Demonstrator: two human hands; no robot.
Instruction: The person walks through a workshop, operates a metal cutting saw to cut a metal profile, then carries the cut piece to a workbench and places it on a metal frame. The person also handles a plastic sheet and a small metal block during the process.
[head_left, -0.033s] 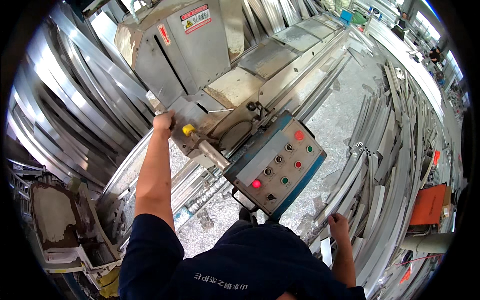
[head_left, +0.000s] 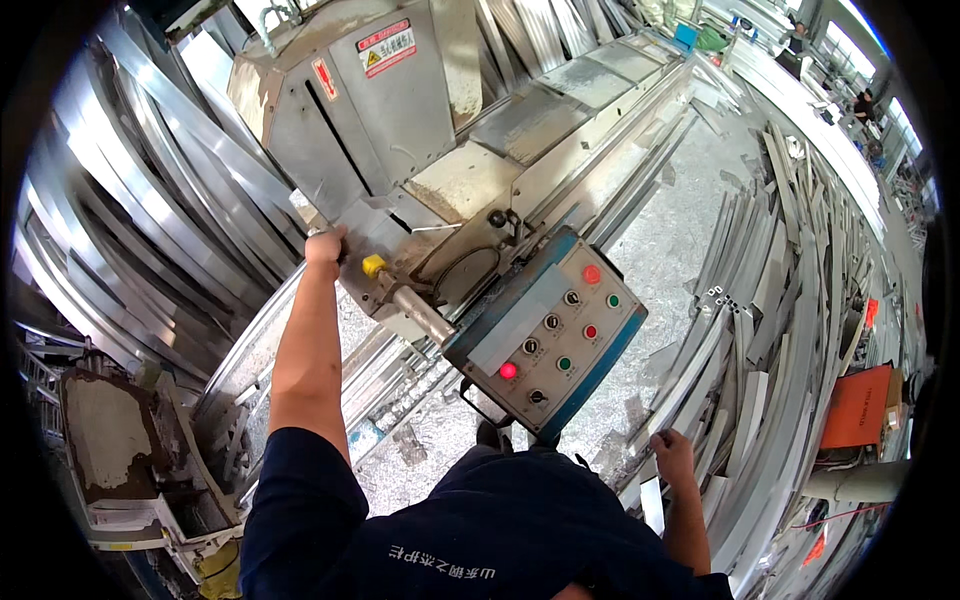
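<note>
My left hand (head_left: 325, 246) reaches out to the near end of a grey metal cutting machine (head_left: 330, 110). Its fingers are closed at the machine's edge, beside a pale block-like metal end (head_left: 306, 208); what they grip is hidden. To the right of that hand are a yellow knob (head_left: 373, 265) and a metal cylinder (head_left: 424, 315). A tilted control box (head_left: 545, 335) with dark switches, red and green buttons and a lit red lamp (head_left: 508, 370) stands before me. My right hand (head_left: 672, 455) hangs low at the right, fingers curled, near a pale metal strip (head_left: 652, 503). Its palm is hidden.
Long metal profiles (head_left: 150, 200) lean at the left. More profiles (head_left: 760, 300) lie piled on the right floor, beside an orange box (head_left: 856, 408). A worn cart (head_left: 110, 440) stands lower left. Other people (head_left: 795, 45) are far off, upper right.
The view shifts very slightly, so the machine and control box appear a little further left. Both hands keep their places and their closed fingers.
</note>
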